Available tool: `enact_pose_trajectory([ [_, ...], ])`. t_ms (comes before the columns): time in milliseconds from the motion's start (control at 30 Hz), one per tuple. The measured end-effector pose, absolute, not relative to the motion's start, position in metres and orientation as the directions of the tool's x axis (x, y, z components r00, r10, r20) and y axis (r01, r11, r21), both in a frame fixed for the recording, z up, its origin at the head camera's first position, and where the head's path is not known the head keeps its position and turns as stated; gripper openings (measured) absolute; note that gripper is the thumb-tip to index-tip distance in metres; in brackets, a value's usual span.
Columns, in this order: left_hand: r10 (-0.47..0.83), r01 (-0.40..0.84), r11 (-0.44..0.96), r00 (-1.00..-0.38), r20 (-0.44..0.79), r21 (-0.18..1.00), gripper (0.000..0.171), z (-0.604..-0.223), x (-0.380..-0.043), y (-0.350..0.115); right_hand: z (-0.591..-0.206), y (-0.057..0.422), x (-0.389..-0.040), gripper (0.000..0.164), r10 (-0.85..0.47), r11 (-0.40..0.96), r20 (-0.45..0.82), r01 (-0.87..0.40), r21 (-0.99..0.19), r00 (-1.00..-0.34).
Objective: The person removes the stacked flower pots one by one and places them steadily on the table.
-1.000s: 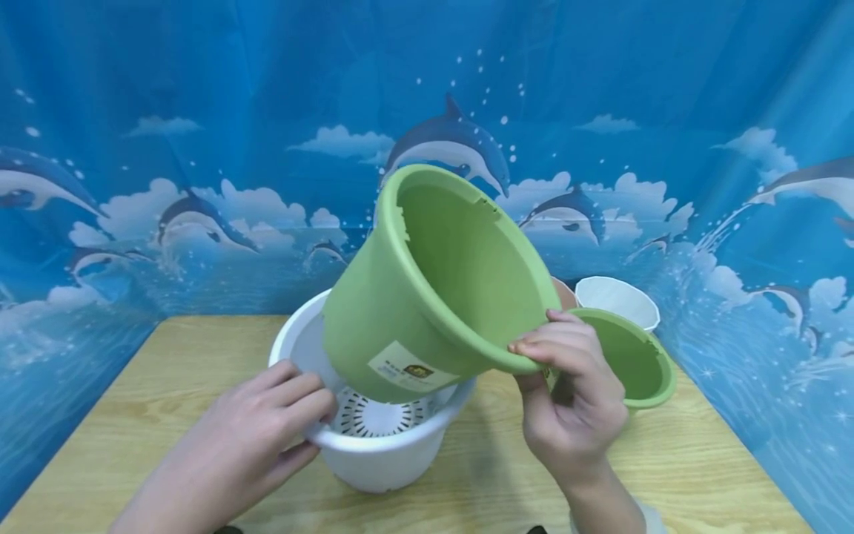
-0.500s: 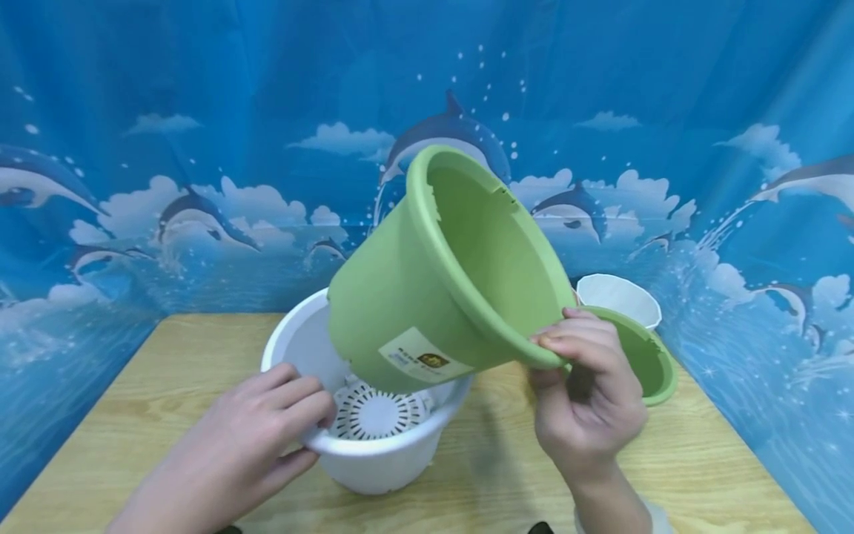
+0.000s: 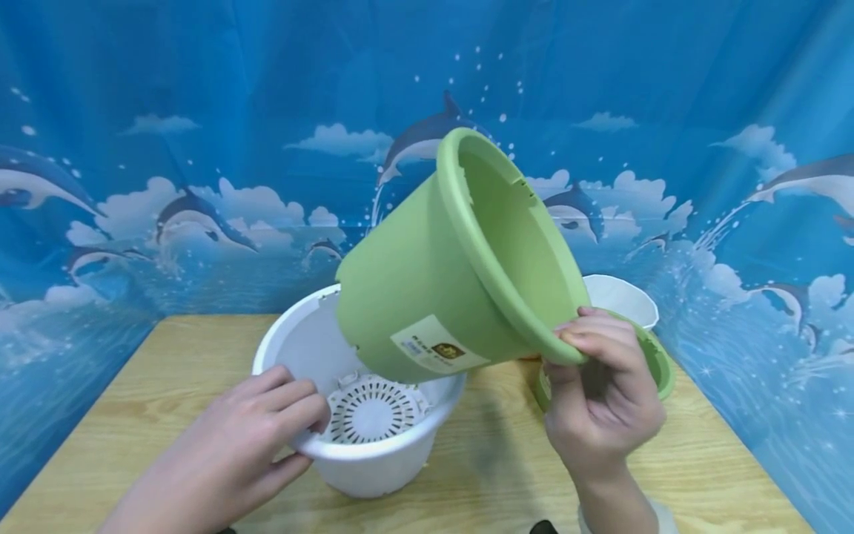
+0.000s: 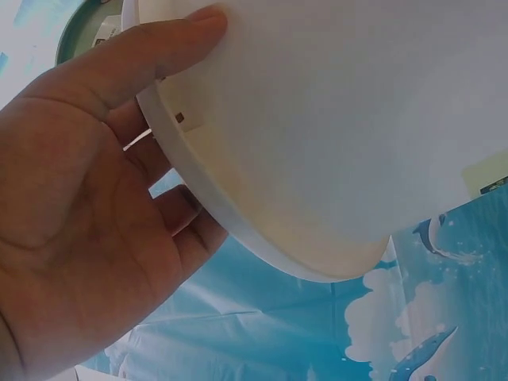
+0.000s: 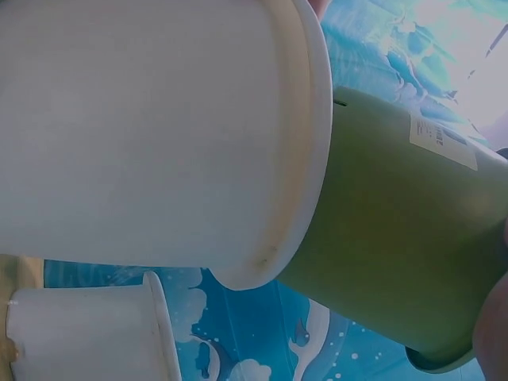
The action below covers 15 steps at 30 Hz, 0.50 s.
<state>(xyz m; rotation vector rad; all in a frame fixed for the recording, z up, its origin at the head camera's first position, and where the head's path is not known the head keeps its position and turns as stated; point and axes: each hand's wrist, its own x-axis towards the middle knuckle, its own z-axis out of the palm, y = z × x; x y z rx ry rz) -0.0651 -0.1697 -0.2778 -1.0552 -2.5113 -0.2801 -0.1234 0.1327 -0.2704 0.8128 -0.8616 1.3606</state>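
Note:
My left hand (image 3: 260, 437) grips the near-left rim of a white plastic flowerpot (image 3: 370, 467), with the thumb outside and the fingers over the edge, as the left wrist view also shows. A ring of slots marks this pot's floor. My right hand (image 3: 610, 400) pinches the rim of a large green flowerpot (image 3: 400, 274), thumb below and fingers above. This green pot hangs tilted, its mouth facing up and right and its base overlapping the white pot's opening. A white label (image 3: 437, 345) sits on its side. In the right wrist view, the white pot's wall (image 5: 159, 135) hides part of it.
Behind my right hand stands a second green pot (image 3: 660, 367), partly hidden. A white pot (image 3: 622, 300) with an angular rim is beyond it at the back right. The wooden table (image 3: 167, 356) ends at a blue dolphin-print curtain (image 3: 200, 111).
My right hand has moved right, and the green flowerpot has risen rightward, showing more of the white pot's inside. The white pot has shifted slightly left with my left hand still on its rim.

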Motion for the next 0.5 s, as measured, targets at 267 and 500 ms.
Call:
enact_pose_trajectory([
  [267, 0.629, 0.699, 0.715, -0.654, 0.42, 0.018, 0.035, -0.277, -0.0639, -0.1706, -0.267, 0.1353, -0.1221, 0.028, 0.527, 0.082, 0.849, -0.997, -0.011, 0.034],
  [500, 0.601, 0.654, 0.756, -0.704, 0.379, 0.017, 0.037, -0.2764, -0.0624, -0.1729, -0.2662, 0.1371, -0.1245, 0.027, 0.518, 0.141, 0.854, -0.989, -0.045, 0.035],
])
